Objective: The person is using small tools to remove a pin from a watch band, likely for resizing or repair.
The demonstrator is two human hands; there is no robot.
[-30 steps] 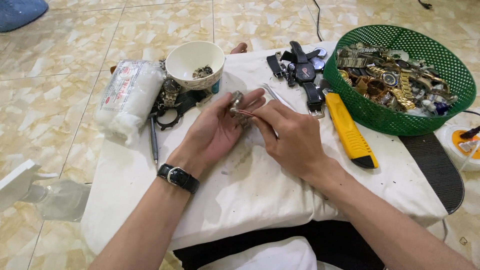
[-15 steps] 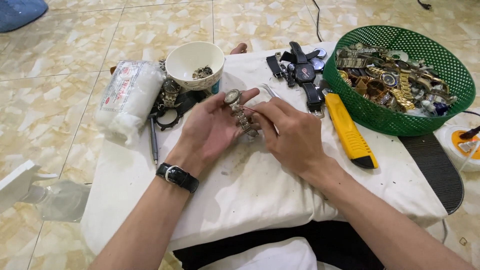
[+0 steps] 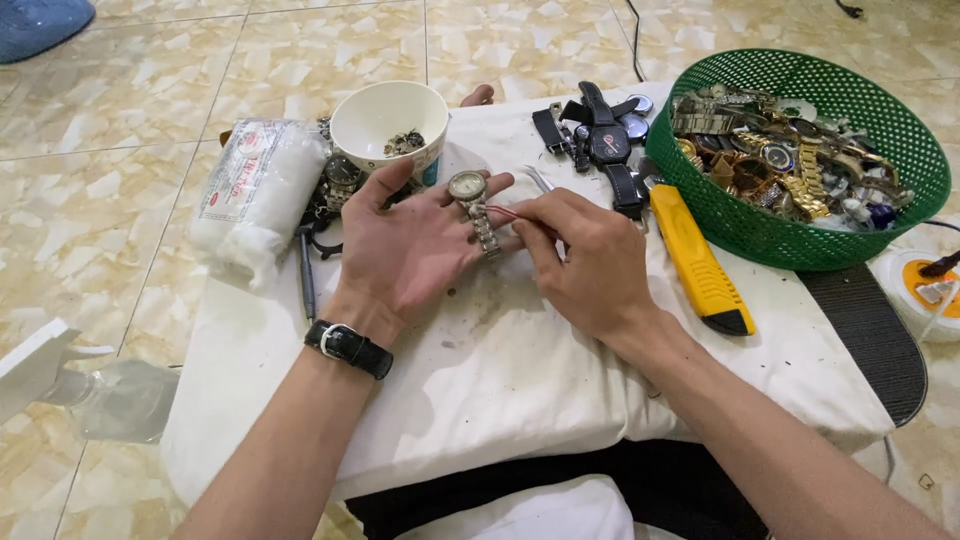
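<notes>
Left hand (image 3: 410, 250) lies palm-up and spread on the white cloth (image 3: 520, 370) covering the bench, and a silver wristwatch (image 3: 472, 205) with a metal link band rests across its fingers, dial toward twelve o'clock, not gripped at all. Right hand (image 3: 585, 265) comes in from three o'clock, fingertips pressed together on a thin red tool (image 3: 508, 213) whose tip sits at the band just below the case; whether it is a pin or a fine pick I cannot tell from here. The risk looks plain: with the watch only resting on open fingers, a hard push from the tool could slide it off onto the cloth, or the tip could skid off the links and jab the palm. Any small pin freed at the band could roll off the bench edge and be lost on the tiled floor (image 3: 120, 120). At eleven o'clock a white bowl (image 3: 388, 120) holds a small heap of dark tiny parts. At two o'clock a green mesh basket (image 3: 800, 225) is packed with gold and silver watches and loose bands. Between them lie black strap watches (image 3: 605, 145), a yellow utility knife (image 3: 700, 260) at three o'clock, and a wrapped white roll (image 3: 255, 190) at nine.
</notes>
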